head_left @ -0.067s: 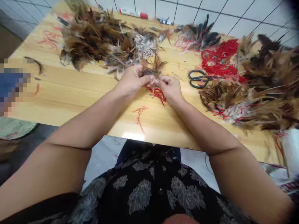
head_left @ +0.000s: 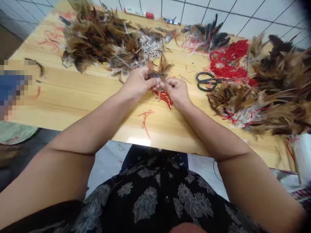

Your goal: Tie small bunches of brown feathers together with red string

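My left hand and my right hand meet over the middle of the wooden table. Both pinch a small bunch of brown feathers that fans upward between them. My left fingers close round the base of the bunch. The fingers of my right hand are pinched beside it, and red string trails down under them onto the table. Another scrap of red string lies nearer to me.
A large heap of brown feathers lies at the back left, and another heap fills the right side. Black scissors lie right of my hands beside a pile of red string. A marker rests at the far edge.
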